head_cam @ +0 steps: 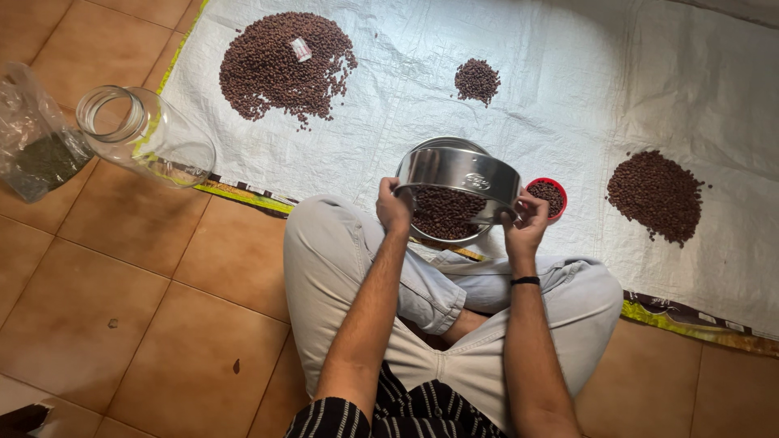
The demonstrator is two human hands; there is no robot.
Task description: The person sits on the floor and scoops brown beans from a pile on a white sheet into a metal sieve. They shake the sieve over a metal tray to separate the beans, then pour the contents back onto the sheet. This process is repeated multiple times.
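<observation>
Centre frame, just above my crossed legs, I hold a round steel sieve [458, 174], tilted with its open side toward me. Brown seeds [445, 212] sit in its lower part. My left hand [393, 207] clamps the rim on the frame-left side, fingers curled closed around the edge, thumb on top. My right hand [526, 223] grips the rim on the frame-right side, fingers [531, 203] wrapped shut on the metal wall. So the sieve lies between both hands, rim pinched on either side, held above the white woven sheet [568, 81].

Just beside my right hand, touching distance, a small red bowl [549, 195] of seeds rests on the sheet. Upper left of frame: a big seed pile [284, 65] with a small paper tag [301, 49] on it. Top centre: a small seed pile [477, 80]. Right of frame: a medium seed pile [656, 196]. Left, on the tiled floor, an empty glass jar [146, 134] lies on its side, a clear plastic bag [36, 138] near it at the far left edge.
</observation>
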